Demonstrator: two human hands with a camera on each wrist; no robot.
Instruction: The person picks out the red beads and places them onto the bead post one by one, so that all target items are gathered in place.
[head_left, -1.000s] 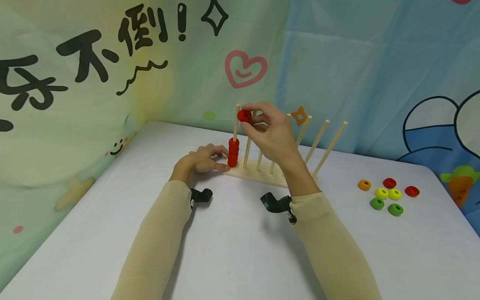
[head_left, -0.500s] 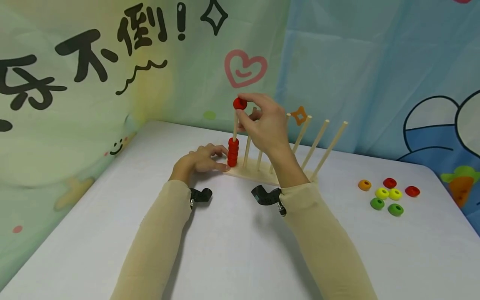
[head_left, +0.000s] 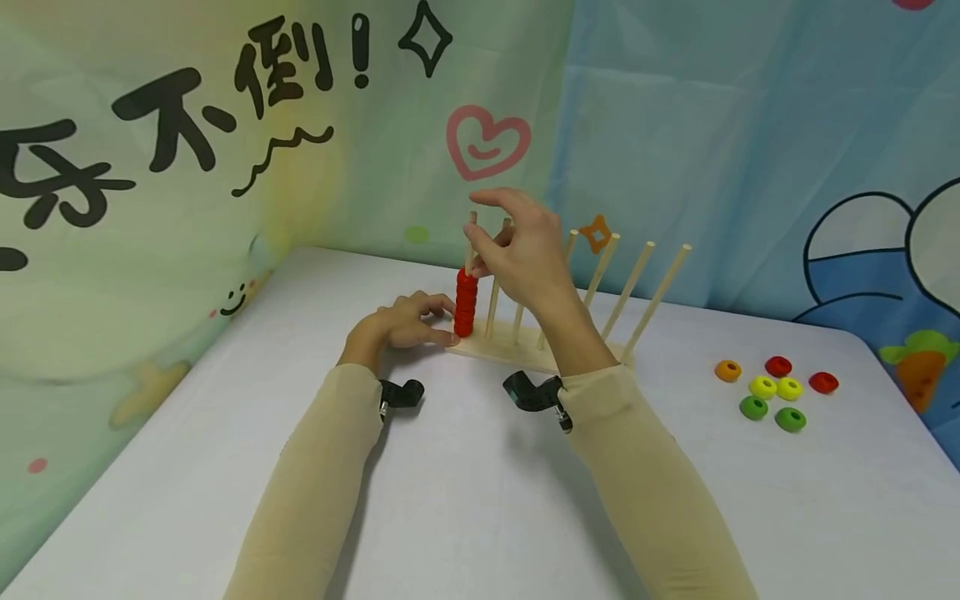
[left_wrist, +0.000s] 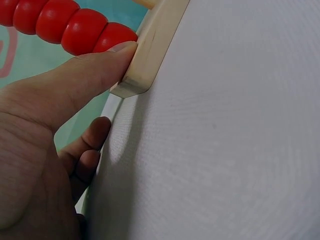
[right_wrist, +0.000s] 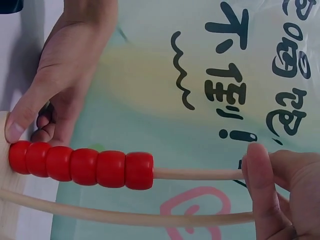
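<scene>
On the leftmost peg (right_wrist: 197, 174) of a wooden counting rack (head_left: 510, 356), several red beads (head_left: 465, 304) are stacked from the base up. My left hand (head_left: 408, 321) holds the base's left end, its thumb (left_wrist: 102, 67) lying on the wood beside the lowest bead. The rest of that hand's fingers reach past the end of the base. My right hand (head_left: 525, 250) is around the top of the same peg, thumb and index finger spread apart with no bead between them. In the right wrist view, a length of bare peg shows between the top bead and the fingers.
To the rack's right stand several bare pegs (head_left: 630, 287). Loose beads lie on the white table at the right: two red (head_left: 778, 367), two yellow (head_left: 762, 387), two green (head_left: 791, 419) and one orange (head_left: 727, 371). A printed cloth (head_left: 360, 183) hangs behind.
My right hand brought a red bead left and up to the peg's top, then let it go. The bead now sits on top of the stack. The left hand has stayed still.
</scene>
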